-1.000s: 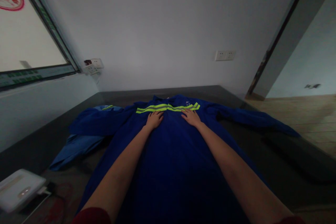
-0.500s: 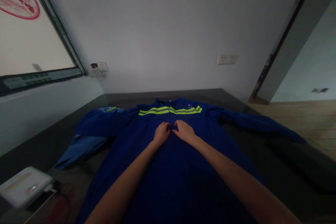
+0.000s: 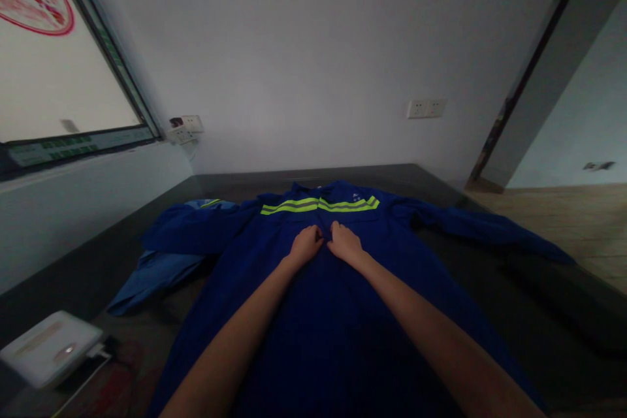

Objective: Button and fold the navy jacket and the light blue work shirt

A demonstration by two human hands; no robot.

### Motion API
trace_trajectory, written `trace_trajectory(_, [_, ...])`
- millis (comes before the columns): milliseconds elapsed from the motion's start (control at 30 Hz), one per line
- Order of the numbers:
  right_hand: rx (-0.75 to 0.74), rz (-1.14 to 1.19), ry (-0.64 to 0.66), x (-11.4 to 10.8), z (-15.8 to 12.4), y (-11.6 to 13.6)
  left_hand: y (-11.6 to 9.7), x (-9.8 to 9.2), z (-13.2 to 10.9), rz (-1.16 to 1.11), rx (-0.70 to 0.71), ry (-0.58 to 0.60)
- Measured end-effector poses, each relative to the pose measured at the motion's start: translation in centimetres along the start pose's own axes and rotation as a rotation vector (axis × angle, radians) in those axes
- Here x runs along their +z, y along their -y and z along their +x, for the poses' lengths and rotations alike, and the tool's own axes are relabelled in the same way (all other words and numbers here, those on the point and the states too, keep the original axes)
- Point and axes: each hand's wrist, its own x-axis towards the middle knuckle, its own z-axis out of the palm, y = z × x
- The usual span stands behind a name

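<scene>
A dark blue work jacket (image 3: 318, 300) with yellow-and-grey reflective strips across the chest lies front up, collar away from me and sleeves spread to both sides. At its centre front, just below the strips, my left hand (image 3: 307, 243) has its fingers curled closed on the front edge. Beside it, a small gap to the right, my right hand (image 3: 344, 241) pinches the opposite side of the front opening. The fingertips and the fastening between them are too dark and small to make out. Both forearms cross over the lower jacket.
Lighter blue folded clothing (image 3: 157, 277) lies under the left sleeve. A white box-shaped device (image 3: 51, 347) with a cable sits at the near left of the dark table (image 3: 386, 176). Behind rises a wall with sockets (image 3: 426, 108); a window (image 3: 63, 78) is at left.
Both hands have shifted slightly up along the jacket's front, still close together with fingers closed. The jacket lies nearly as before.
</scene>
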Motion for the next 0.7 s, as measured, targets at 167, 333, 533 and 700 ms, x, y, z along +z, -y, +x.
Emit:
trace_trajectory(167, [0.023,-0.043,-0.031,0.2,0.0,0.4,-0.6,-0.3,0.2,0.05,0.003,0.023])
trace_trajectory(333, [0.047,-0.038,-0.134,0.7,0.2,-0.2,-0.6,-0.5,-0.7,0.041,0.03,-0.034])
trace_trajectory(533, [0.022,0.067,-0.156,0.5,1.1,-1.8,-0.3,-0.4,-0.9,-0.013,0.033,-0.107])
trace_trajectory(700, [-0.169,0.304,-0.331,-0.2,2.5,-2.7,-0.4,-0.3,-1.0,-0.027,0.035,-0.109])
